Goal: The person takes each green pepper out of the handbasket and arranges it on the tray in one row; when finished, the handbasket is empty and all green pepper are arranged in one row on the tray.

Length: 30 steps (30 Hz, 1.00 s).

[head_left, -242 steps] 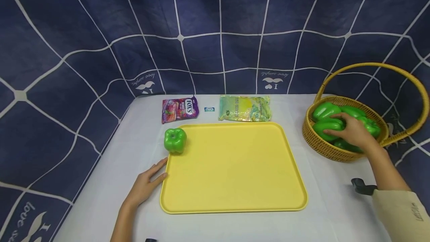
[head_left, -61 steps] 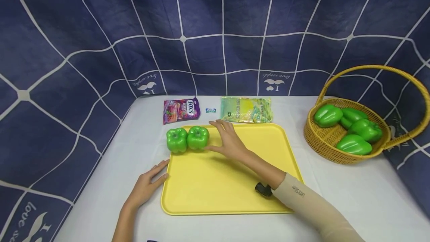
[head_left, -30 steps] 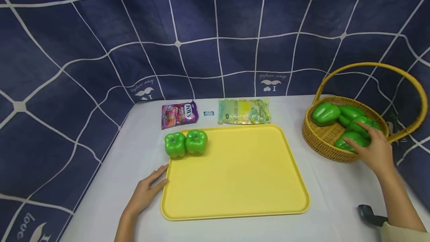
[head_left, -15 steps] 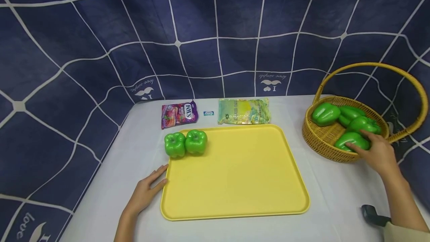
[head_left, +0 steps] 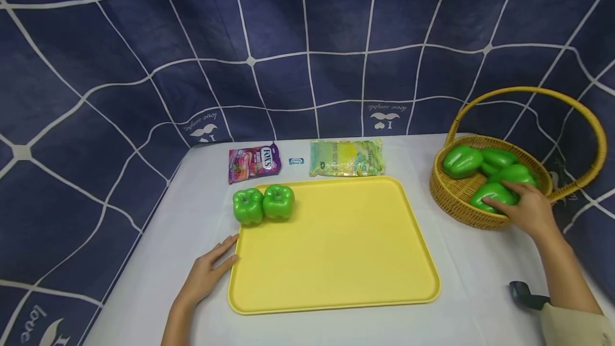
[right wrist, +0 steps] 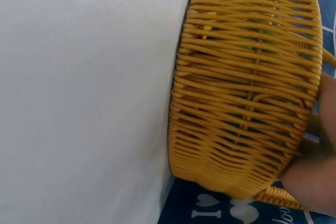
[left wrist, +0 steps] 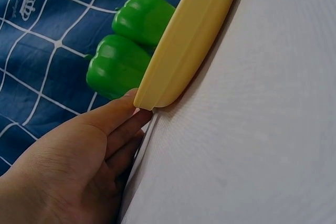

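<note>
Pepper [head_left: 493, 191] inside the basket's [head_left: 451, 204] near rim: the right hand [head_left: 530, 210] grips it, probably best lifted straight up. Left of the basket, the left hand's [head_left: 204, 276] straight fingers touch the tray [head_left: 336, 250].

The person wears on the right arm a sleeve [head_left: 574, 325] of pale beige cloth, which ends on the forearm [head_left: 564, 266]. Near its edge there is a small black device [head_left: 526, 297] with rounded head and narrower neck. The left hand [head_left: 204, 274] and the right hand [head_left: 530, 210] are bare.
</note>
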### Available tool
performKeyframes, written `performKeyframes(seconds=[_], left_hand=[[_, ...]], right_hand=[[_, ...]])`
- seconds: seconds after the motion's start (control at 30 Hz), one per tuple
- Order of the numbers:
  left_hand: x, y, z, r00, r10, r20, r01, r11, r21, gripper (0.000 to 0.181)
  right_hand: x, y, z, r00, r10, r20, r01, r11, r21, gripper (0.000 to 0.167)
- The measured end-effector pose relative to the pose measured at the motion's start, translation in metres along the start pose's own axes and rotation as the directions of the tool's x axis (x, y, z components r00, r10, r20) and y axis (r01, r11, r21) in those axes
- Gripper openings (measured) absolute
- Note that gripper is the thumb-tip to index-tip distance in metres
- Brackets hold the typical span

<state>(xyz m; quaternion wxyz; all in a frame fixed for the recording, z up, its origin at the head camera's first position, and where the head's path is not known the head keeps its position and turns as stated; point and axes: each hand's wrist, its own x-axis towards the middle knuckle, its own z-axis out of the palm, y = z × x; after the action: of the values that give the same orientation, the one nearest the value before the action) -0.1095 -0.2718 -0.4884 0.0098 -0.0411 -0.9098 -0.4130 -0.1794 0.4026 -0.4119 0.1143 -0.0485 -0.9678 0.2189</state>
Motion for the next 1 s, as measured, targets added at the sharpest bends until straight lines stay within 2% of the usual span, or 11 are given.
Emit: performKeyframes(seconds=[0.2, 0.5, 0.67, 0.8, 1.0], left_hand=[[0.0006, 0.0004, 0.0004, 1.000, 0.004, 0.000, -0.004, 1.000, -0.016, 0.049], [-0.0003, 0.0007, -0.0006, 1.000, 0.005, 0.001, -0.005, 1.000, -0.005, 0.049], [-0.0001, -0.0003, -0.0002, 1.000, 0.000, 0.002, 0.000, 1.000, -0.010, 0.049], [0.0002, -0.0017, 0.0004, 1.000, 0.007, 0.000, -0.007, 1.000, -0.014, 0.049], [0.0001, -0.0013, 0.0000, 1.000, 0.015, -0.004, -0.015, 1.000, -0.008, 0.049]], right_hand=[[0.0063, -0.0035, 0.0033, 1.000, 0.005, 0.006, -0.005, 1.000, -0.013, 0.076], [0.0076, -0.0063, 0.0023, 0.992, 0.083, 0.095, -0.077, 0.995, -0.062, 0.089], [0.0082, -0.0058, 0.0013, 0.988, 0.096, 0.124, -0.090, 0.994, -0.055, 0.089], [0.0086, -0.0044, 0.0020, 0.989, 0.091, 0.112, -0.087, 0.995, -0.037, 0.087], [0.0088, -0.0043, 0.0054, 0.999, 0.027, 0.035, -0.027, 1.000, 0.010, 0.078]])
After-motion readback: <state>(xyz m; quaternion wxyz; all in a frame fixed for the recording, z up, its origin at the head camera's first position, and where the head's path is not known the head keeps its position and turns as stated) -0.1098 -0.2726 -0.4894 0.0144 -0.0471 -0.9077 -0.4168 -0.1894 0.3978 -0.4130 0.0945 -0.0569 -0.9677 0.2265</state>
